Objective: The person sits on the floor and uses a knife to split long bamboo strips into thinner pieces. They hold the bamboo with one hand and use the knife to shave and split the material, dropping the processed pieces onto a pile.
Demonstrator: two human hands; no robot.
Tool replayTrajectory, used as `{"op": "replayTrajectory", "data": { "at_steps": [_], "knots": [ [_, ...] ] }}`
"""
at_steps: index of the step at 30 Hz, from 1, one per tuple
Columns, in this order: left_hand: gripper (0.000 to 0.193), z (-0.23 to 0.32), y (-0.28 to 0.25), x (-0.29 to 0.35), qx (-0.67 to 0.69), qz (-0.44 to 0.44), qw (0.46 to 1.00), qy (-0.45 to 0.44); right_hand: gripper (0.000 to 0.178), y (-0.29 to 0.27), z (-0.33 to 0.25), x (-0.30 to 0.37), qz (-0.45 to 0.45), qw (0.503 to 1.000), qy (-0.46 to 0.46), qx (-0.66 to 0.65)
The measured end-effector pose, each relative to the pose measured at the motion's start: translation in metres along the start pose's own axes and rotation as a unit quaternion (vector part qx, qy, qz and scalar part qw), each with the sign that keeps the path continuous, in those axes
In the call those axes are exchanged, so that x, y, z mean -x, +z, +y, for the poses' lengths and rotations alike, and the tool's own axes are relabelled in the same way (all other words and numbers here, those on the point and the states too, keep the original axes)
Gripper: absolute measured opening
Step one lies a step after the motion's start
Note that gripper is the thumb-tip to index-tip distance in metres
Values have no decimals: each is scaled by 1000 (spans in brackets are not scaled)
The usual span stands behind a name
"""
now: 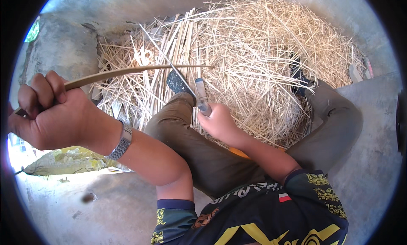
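Observation:
My left hand (pixel 48 111), raised at the far left with a metal-band watch on its wrist, is closed around one end of a long bamboo strip (pixel 123 70). The strip bends slightly and runs right, over the pile. In my right hand (pixel 218 122), near the middle, is the grey handle of a long-bladed knife (pixel 184 82). Its narrow blade points up and left and crosses the strip near my left foot; whether they touch I cannot tell. Beside the handle is a short pale cylinder with a blue end (pixel 200 87), too unclear to name.
A large heap of thin bamboo shavings (pixel 254 54) spreads between and beyond my legs. Several longer split strips (pixel 180 37) lie left of it. Concrete walls (pixel 127 5) close off the back. At lower left, a yellowish sack (pixel 70 161) lies on the concrete floor (pixel 114 202).

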State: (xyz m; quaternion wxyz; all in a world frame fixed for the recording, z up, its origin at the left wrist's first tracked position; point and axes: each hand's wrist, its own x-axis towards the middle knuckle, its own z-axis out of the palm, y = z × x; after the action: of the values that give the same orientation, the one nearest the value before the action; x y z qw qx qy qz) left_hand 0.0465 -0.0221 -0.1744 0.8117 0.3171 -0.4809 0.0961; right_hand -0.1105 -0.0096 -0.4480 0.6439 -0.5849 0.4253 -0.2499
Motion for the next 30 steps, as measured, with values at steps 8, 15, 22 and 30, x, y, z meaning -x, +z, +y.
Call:
{"op": "replayTrajectory", "data": {
  "at_steps": [8,15,22,30],
  "knots": [
    [37,-1,-37,-16,103,-84,989,-63,20,5,-5,-7,-34,998,2,46],
    [47,5,-23,-5,19,-7,999,-27,22,21,-41,9,56,986,-136,76],
    [43,7,3,5,33,-38,998,-23,24,1,32,-10,56,996,-25,66],
    [42,7,5,7,58,-48,997,-17,24,12,-16,-4,58,994,-84,44]
  ]
}}
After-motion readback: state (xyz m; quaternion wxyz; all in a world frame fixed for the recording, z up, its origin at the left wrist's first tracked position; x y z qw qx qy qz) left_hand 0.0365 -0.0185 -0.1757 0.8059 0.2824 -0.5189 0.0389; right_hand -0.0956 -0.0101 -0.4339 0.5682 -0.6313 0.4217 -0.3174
